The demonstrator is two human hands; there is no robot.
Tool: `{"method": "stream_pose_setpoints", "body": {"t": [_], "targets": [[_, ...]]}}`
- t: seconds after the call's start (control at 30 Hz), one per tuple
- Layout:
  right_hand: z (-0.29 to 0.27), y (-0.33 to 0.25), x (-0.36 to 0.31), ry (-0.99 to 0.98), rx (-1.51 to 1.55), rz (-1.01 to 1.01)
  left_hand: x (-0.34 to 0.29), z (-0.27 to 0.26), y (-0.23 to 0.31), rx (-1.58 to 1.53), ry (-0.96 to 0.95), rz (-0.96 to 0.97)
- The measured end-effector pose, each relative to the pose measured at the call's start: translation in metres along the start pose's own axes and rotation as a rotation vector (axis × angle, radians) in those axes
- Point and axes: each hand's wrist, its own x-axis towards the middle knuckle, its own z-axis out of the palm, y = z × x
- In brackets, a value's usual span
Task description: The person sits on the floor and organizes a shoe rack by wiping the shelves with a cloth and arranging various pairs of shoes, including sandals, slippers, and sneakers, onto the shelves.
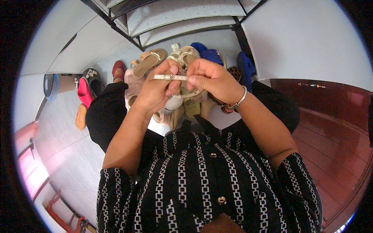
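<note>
A pale narrow shoe strap [180,77] with a small metal buckle runs level between my two hands. My left hand [157,91] is closed on its buckle end, thumb and fingers pressed together. Its other end is pinched between the thumb and fingers of my right hand [211,79], which has a silver bangle at the wrist. Below the hands shows a whitish rounded shoe part [174,103]; my fingers hide much of it, and I cannot tell how the strap joins it. Beyond my left hand lies a beige flat shoe [147,65] with a bow.
Several shoes crowd the floor ahead, among them blue shoes [211,55] and a red shoe [119,70]. A pink shoe [84,91] lies left, near a bin [50,86]. A shelf rack [182,17] stands at the back; dark red wooden boards [330,143] are at right.
</note>
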Motion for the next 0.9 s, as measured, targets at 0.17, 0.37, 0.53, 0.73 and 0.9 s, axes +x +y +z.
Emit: {"method": "stream_pose_setpoints", "body": {"t": [0.17, 0.37, 0.53, 0.73, 0.9], "targets": [[0.003, 0.004, 0.001, -0.003, 0.04, -0.032, 0.0, 0.001, -0.001, 0.058, -0.001, -0.015], [0.007, 0.006, 0.003, 0.037, 0.057, -0.027, 0.002, 0.002, -0.004, 0.079, 0.009, -0.01], [0.009, 0.006, 0.002, 0.101, 0.021, -0.059, 0.002, -0.002, -0.007, 0.02, -0.037, 0.012], [0.005, 0.0, 0.001, 0.225, -0.066, -0.118, 0.001, -0.004, -0.001, 0.06, -0.04, -0.051], [-0.013, 0.005, 0.009, 0.378, -0.012, -0.105, -0.003, 0.002, 0.002, 0.022, 0.171, -0.084]]}}
